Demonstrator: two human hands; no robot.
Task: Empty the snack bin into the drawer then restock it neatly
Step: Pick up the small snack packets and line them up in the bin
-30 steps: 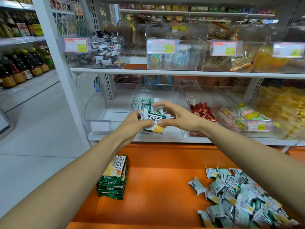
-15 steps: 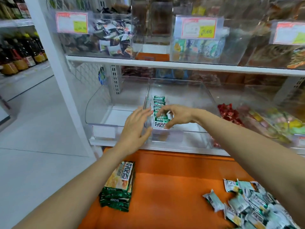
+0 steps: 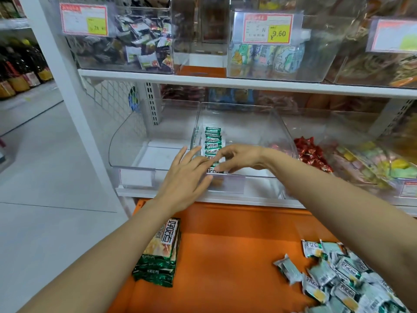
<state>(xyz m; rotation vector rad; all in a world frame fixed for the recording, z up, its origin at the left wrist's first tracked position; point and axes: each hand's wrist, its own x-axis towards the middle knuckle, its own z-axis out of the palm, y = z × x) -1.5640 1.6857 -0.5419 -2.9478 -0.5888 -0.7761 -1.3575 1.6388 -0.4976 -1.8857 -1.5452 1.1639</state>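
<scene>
Lying loose in orange drawer (image 3: 225,245): heap of snack packets (image 3: 343,281) at right, neat stack (image 3: 160,251) at left. Left hand (image 3: 185,180) flat, fingers straight, at clear snack bin (image 3: 279,132) front lip. Right hand (image 3: 240,159) pinches nearest packet (image 3: 212,171) of upright row (image 3: 212,137) (along bin's left wall).

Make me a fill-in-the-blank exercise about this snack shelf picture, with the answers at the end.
The green packets in the clear bin stand in one ___ along its left wall.
The drawer below is coloured ___.
The neat stack lies on the drawer's ___ side, the loose heap opposite.
The candies in the next bin are ___.
Missing words: row, orange, left, red.
</scene>
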